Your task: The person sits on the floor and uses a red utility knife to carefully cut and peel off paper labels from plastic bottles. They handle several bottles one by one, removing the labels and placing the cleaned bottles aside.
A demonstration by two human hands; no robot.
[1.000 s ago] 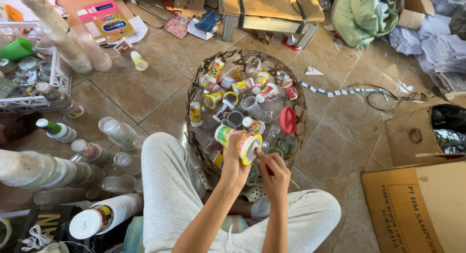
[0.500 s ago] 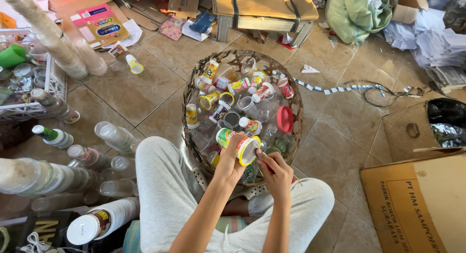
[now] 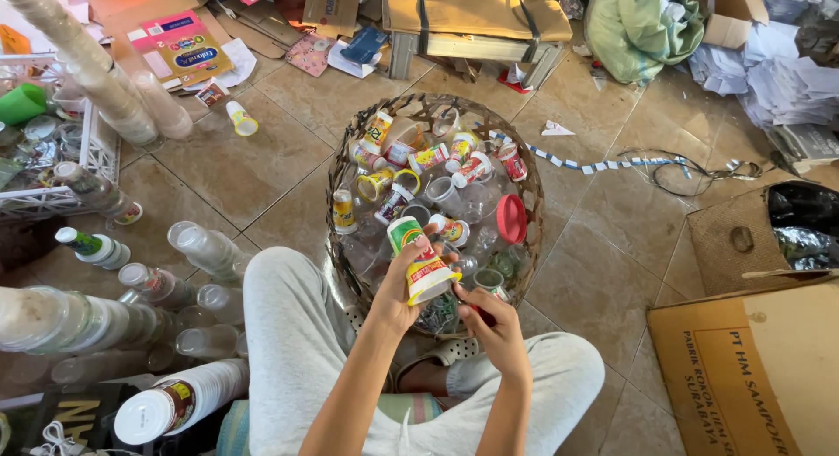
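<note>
My left hand (image 3: 400, 285) is shut on a short stack of printed plastic cups (image 3: 418, 257), green at one end and yellow-rimmed at the other, held sideways over the near rim of a woven basket (image 3: 530, 178). My right hand (image 3: 495, 323) is just below and right of the cups, its fingers curled at the stack's open end; whether it holds anything small is hidden. The basket is full of several used plastic cups, printed and clear, plus a red lid (image 3: 511, 218). My legs in light grey trousers (image 3: 288, 334) frame the basket.
Stacks of clear cups (image 3: 203, 246) and a white cup stack (image 3: 179, 402) lie at my left. A wire rack (image 3: 52, 163) stands far left. Cardboard boxes (image 3: 752, 368) sit at right, flattened cartons (image 3: 472, 14) and a green sack (image 3: 638, 27) at the back on the tiled floor.
Both hands stay over the basket's near edge with the cup stack; the view has shifted slightly and the right hand has closed in on the stack's open end.
</note>
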